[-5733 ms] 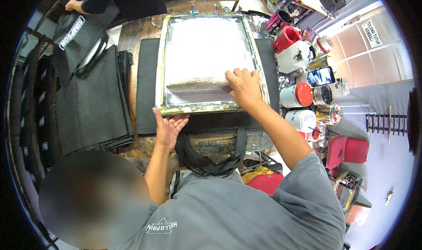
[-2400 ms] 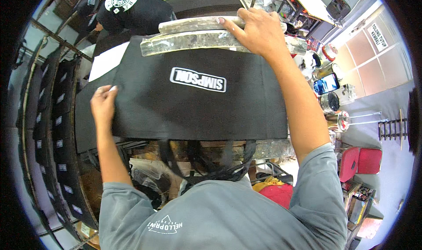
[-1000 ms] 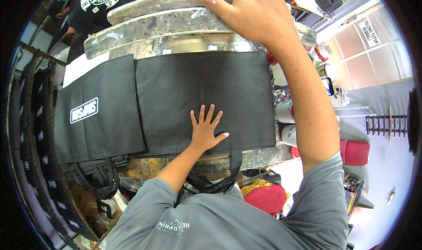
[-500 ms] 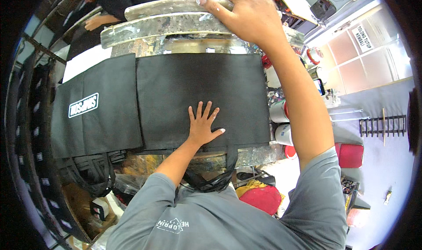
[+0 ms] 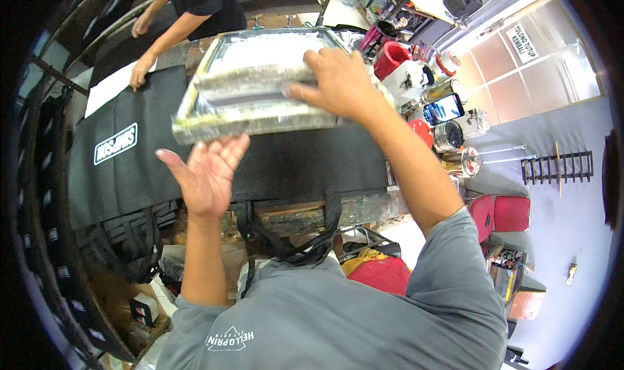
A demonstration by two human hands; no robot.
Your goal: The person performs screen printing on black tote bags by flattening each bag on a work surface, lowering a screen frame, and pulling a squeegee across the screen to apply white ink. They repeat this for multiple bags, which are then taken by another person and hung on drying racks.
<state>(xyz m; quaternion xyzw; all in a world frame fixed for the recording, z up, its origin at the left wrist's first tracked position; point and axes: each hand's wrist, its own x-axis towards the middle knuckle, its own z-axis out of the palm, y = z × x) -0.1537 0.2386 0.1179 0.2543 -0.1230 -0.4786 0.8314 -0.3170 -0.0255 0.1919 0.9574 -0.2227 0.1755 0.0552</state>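
we see the printing screen frame (image 5: 260, 87), a flat rectangular frame with a pale mesh and grimy silver-taped edges, tilted over the middle of the bench (image 5: 364, 204), its near edge above the black fabric bag (image 5: 312, 165) that lies spread flat along the bench's front edge. our right hand (image 5: 335, 84) lies on top of the frame's near right part, fingers (image 5: 312, 61) curled over the squeegee-like bar lying across it and holding it. our left hand (image 5: 205, 175) is just beneath the frame's near left corner, palm up, fingers (image 5: 231, 149) spread wide and touching or almost touching the underside of the taped edge; we cannot tell which. the bag's straps (image 5: 286, 240) hang down over the bench's front edge in loops. to the left of it, on the bench's left part, lies a second black bag (image 5: 117, 168) with a white printed mark, its straps also dangling off the front. at the far left edge another person's hand (image 5: 138, 76) presses on the far end of that bag, beside a white sheet (image 5: 110, 90). on the bench's right end stand a red cup (image 5: 390, 58), a white jug (image 5: 409, 77), several tins (image 5: 448, 132) and a phone (image 5: 443, 108) with its screen lit. beyond the bench's right end are red chairs (image 5: 510, 214) on a grey floor (image 5: 565, 227).
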